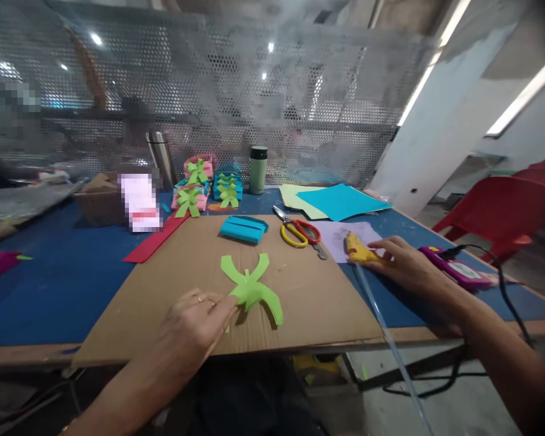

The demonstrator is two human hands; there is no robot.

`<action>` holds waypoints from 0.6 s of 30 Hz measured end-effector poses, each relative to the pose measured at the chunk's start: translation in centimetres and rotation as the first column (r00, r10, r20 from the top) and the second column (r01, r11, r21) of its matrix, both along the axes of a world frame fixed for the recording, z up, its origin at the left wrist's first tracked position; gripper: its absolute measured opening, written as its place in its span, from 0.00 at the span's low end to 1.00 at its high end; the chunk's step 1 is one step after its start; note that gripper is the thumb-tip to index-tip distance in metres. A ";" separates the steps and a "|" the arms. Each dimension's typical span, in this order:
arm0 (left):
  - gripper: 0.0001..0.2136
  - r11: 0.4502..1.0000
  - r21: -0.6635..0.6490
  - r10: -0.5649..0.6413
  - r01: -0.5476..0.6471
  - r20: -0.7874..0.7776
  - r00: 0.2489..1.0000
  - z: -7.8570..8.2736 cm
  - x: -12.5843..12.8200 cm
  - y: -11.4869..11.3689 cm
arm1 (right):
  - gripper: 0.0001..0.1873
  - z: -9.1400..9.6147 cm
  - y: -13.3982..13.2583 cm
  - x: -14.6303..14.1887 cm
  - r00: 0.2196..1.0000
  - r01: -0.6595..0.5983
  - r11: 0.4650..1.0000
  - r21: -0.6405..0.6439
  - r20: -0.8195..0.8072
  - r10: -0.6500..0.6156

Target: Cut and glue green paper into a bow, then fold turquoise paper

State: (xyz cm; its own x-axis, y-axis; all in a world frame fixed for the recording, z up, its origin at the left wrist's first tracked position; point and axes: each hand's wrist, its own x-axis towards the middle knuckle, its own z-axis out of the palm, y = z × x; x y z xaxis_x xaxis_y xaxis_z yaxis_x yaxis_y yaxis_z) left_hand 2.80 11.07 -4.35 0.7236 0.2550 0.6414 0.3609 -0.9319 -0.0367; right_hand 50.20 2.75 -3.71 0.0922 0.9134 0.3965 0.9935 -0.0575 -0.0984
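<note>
A light-green paper bow point(251, 289) with curved strips is just above the cardboard sheet. My left hand point(195, 318) pinches its lower left strip between thumb and fingers. On the right, my right hand point(402, 263) has its fingers round the handle of a yellow glue gun point(358, 249), which rests on a sheet of lilac paper point(333, 233). A long clear glue stick point(388, 336) runs from the back of the gun past the table's front edge. Beyond the bow lies a folded blue paper piece point(244, 229), with scissors point(297, 230) to its right.
The cardboard point(163, 315) covers the middle of the blue table point(63, 290). At the back stand small paper baskets point(228, 186) with green bows, a green flask point(258, 172) and a steel bottle point(160, 157). Blue paper point(343, 203) lies back right. A corded magenta box point(458, 269) sits right.
</note>
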 end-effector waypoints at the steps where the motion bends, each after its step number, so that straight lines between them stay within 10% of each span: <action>1: 0.11 1.000 -0.008 0.005 -0.005 -0.009 1.000 0.0 0.0 0.0 | 0.24 0.3 -0.2 -0.2 1.000 -0.012 1.000 0.003 0.011 0.012; 7: 0.13 0.999 -0.017 0.043 -0.044 -0.048 0.998 -0.3 -0.3 -0.1 | 0.24 3.9 -1.0 -6.0 0.973 -0.062 0.989 0.138 0.227 0.029; 13: 0.11 0.991 0.053 0.126 -0.123 -0.070 0.989 -0.3 0.0 -0.6 | 0.12 5.9 -0.5 -16.3 0.891 -0.445 0.895 -0.021 -0.106 0.441; 18: 0.11 0.993 0.035 0.112 -0.111 -0.018 0.994 -0.2 0.4 -0.8 | 0.11 5.3 1.0 -20.1 0.845 -0.523 0.839 -0.153 -0.224 0.486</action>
